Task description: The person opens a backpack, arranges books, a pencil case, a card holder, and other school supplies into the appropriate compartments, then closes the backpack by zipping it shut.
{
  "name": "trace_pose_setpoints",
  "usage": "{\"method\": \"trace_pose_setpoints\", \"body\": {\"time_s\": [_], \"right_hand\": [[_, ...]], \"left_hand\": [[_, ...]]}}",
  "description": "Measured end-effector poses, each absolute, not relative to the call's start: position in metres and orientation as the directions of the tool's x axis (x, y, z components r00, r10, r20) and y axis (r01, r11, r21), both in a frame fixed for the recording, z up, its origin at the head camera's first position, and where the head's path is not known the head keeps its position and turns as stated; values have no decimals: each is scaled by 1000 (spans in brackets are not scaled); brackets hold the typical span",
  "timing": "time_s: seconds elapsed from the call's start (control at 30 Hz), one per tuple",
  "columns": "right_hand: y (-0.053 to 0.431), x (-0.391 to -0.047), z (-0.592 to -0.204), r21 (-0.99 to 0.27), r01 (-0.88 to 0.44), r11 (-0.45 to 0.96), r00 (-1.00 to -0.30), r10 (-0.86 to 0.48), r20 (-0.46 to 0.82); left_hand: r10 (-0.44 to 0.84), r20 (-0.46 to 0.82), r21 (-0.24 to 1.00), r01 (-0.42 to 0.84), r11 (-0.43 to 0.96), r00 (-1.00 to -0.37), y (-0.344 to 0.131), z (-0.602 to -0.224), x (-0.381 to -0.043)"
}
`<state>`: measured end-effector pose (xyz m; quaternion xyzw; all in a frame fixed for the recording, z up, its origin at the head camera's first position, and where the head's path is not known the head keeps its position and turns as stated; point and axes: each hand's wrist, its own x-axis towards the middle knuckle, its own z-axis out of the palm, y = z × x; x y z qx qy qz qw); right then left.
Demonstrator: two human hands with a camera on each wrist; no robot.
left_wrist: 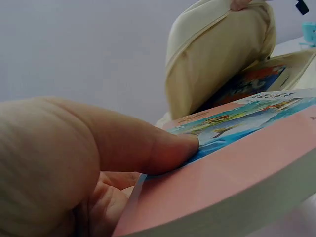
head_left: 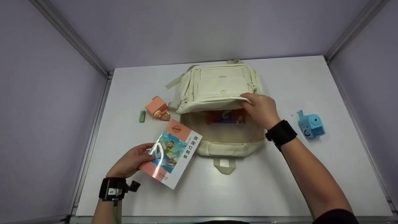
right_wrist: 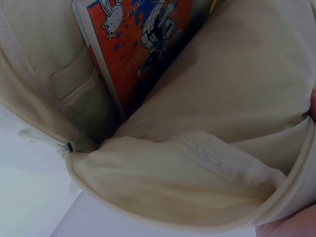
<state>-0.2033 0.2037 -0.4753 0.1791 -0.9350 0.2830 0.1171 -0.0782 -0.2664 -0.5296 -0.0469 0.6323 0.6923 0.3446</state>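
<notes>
A cream backpack (head_left: 222,84) lies on the table with its main compartment open toward me. My right hand (head_left: 261,109) pinches the edge of its front flap and holds it raised. Inside the compartment lies an orange and blue book (head_left: 225,117), whose drawn cover shows closer up in the right wrist view. My left hand (head_left: 132,160) grips a pink and white paperback book (head_left: 174,152) by its left edge, thumb on the cover and fingers beneath. This book is held tilted, its upper corner near the left side of the bag's opening.
Left of the bag sit a coral pink box-shaped thing (head_left: 157,107) and a small green block (head_left: 142,116). A blue pencil sharpener (head_left: 311,125) with a crank stands at the right. Grey walls (head_left: 211,28) enclose the white table (head_left: 342,174).
</notes>
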Motion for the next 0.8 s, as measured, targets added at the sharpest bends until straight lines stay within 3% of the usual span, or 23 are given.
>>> {"method": "trace_pose_setpoints", "body": {"time_s": [0.33, 0.57, 0.8], "right_hand": [[206, -203, -474, -487, -396, 778, -911, -267, 315], [203, -202, -475, -512, -383, 769, -920, -267, 288], [202, -201, -475, -508, -387, 770, -917, -265, 297]], "left_hand": [[585, -478, 790, -612, -40, -655, -160, -534, -109], [446, -475, 800, -583, -140, -759, -85, -546, -150], [366, -449, 779, -558, -287, -815, -49, -561, -171]]}}
